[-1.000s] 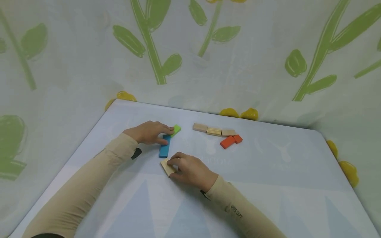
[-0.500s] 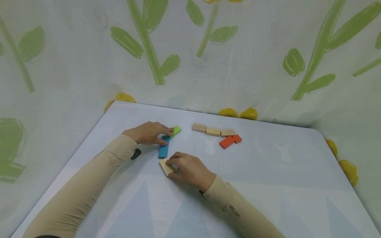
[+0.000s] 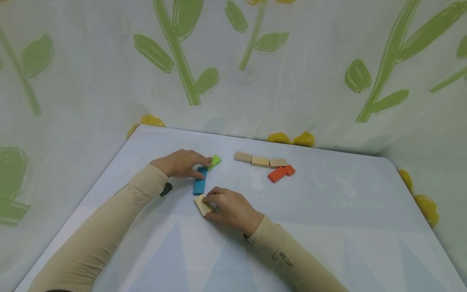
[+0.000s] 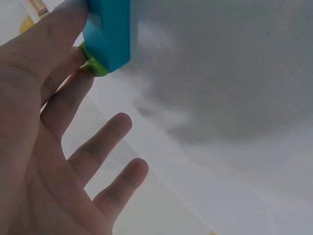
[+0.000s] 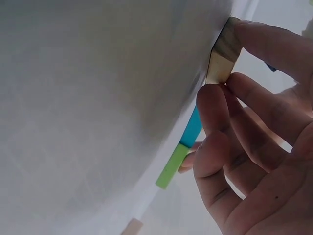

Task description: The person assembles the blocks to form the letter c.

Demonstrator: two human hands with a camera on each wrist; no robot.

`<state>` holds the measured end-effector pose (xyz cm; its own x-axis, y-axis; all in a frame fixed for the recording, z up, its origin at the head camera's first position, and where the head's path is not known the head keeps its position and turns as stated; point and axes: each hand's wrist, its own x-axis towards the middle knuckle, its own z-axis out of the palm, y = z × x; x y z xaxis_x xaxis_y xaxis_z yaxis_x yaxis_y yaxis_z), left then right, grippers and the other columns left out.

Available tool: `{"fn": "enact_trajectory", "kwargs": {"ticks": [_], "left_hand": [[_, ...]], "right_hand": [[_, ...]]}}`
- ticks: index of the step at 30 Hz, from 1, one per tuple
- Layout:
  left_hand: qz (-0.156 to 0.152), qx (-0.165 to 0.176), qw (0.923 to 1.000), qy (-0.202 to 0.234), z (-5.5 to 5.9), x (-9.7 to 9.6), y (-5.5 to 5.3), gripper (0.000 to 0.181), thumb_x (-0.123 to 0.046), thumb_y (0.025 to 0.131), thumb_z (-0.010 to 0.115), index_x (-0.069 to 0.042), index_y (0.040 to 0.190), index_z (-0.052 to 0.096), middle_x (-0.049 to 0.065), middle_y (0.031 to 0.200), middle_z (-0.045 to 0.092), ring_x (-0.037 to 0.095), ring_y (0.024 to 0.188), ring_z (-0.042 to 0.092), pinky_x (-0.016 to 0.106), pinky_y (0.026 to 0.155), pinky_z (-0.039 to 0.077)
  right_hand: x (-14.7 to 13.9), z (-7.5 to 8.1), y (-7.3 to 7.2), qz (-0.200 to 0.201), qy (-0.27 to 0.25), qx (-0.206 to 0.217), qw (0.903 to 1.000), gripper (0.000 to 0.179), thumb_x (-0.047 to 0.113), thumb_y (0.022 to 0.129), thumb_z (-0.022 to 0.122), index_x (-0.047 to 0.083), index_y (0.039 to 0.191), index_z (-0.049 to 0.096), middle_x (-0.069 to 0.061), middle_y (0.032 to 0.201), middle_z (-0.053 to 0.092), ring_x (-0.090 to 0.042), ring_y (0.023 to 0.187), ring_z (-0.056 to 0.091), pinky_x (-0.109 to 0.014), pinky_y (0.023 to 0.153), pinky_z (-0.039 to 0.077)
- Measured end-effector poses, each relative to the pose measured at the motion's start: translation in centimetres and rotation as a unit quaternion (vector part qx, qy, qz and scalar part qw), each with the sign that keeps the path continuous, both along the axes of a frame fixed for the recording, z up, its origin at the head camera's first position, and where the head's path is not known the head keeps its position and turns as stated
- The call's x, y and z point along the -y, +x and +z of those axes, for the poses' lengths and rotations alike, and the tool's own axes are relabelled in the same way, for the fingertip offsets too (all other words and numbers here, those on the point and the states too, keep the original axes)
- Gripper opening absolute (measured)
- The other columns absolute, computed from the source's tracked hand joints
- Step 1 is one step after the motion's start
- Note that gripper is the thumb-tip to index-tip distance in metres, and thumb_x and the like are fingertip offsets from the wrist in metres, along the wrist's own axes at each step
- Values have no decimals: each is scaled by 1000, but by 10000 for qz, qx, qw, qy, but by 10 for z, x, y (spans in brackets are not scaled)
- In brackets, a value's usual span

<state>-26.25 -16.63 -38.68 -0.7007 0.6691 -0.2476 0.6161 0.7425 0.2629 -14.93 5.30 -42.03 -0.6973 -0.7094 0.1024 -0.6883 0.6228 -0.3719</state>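
Note:
My left hand (image 3: 180, 163) reaches over a blue block (image 3: 200, 187) and a light green block (image 3: 215, 161), which lie end to end on the table. Its thumb touches the blue block, while the index and middle fingertips rest at the green one; the other two fingers (image 4: 105, 144) extend away in the left wrist view. Nearer the front, my right hand (image 3: 233, 210) pinches a plain wooden block (image 3: 202, 205) between thumb and fingers. That block's far end is right at the blue block's near end. In the right wrist view the wooden block (image 5: 225, 56) shows its side edge.
Farther back, several plain wooden blocks (image 3: 260, 162) form a row, the middle one ribbed. A red-orange block (image 3: 277, 174) and a smaller one (image 3: 290, 170) lie in front of its right end. A cloth with printed leaves hangs beyond the table's (image 3: 328, 194) back edge.

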Motion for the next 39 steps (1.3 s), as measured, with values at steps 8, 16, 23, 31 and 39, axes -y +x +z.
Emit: {"fn": "enact_trajectory", "kwargs": {"ticks": [8,16,23,31,39], "left_hand": [[-124,-210,9994,-256,1,1,2,55,-40,96,69,-17,145,58,0,156,45,30,139,48,53,113,39],[-139,-157,9997,-128,1,1,2,57,-38,96,70,-16,147,56,-1,157,43,29,142,43,51,115,37],[-252,-340,9990,-128,2,-1,5,57,-34,97,70,-13,148,54,3,158,43,31,142,43,53,114,37],[-461,-817,9954,-173,5,-3,7,42,-19,104,58,-12,145,58,7,151,52,33,139,48,56,109,42],[-145,-755,9965,-319,1,-2,6,42,-17,104,56,-16,147,56,3,153,50,31,140,46,57,111,39]], "right_hand": [[-2,-2,1,137,-122,-196,9996,36,27,87,83,13,119,75,2,116,68,-8,103,65,-21,86,55],[-3,-3,1,168,-86,-312,9993,37,27,87,83,13,120,74,1,116,69,-8,102,66,-20,84,55],[-4,1,4,69,147,-273,9995,42,29,86,84,15,124,72,1,119,68,-8,102,66,-21,84,56],[-14,9,8,-26,3,-298,9996,44,27,87,83,14,126,70,0,121,67,-10,105,66,-23,86,56],[-25,16,8,-208,-130,-144,9996,44,28,88,81,13,128,69,0,123,67,-12,105,67,-26,87,57]]}}
